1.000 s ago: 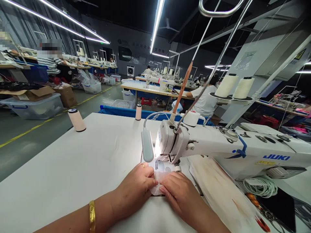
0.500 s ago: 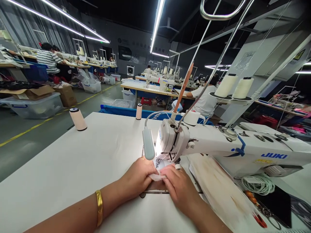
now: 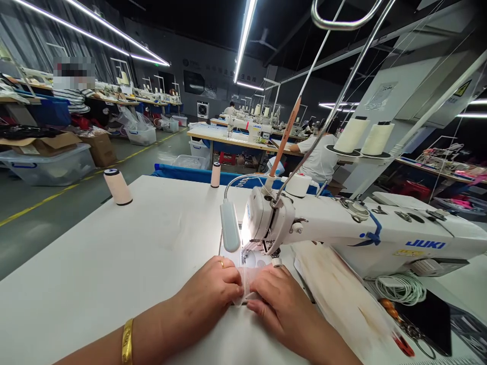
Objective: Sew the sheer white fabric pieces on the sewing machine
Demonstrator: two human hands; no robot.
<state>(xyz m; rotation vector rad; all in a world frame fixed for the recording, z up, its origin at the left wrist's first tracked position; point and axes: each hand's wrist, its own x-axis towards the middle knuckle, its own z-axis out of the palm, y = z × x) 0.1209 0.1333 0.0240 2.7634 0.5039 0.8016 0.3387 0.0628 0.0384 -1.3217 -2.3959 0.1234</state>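
Hands (image 3: 249, 291) pinch fabric (image 3: 243, 285) (sheer, apparently) below needle (image 3: 244, 252).

Noted sheer fabric (image 3: 247, 284) pinched in left hand (image 3: 213, 288), touched by fingers of right hand (image 3: 284, 299), just before needle area of white sewing machine (image 3: 327, 218). Also logged two peach thread spools (image 3: 118, 187) on white tabletop (image 3: 152, 243).

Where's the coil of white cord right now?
In the head view, the white cord coil lies toward the right side, below the sewing machine's arm, beside the black flat slab.
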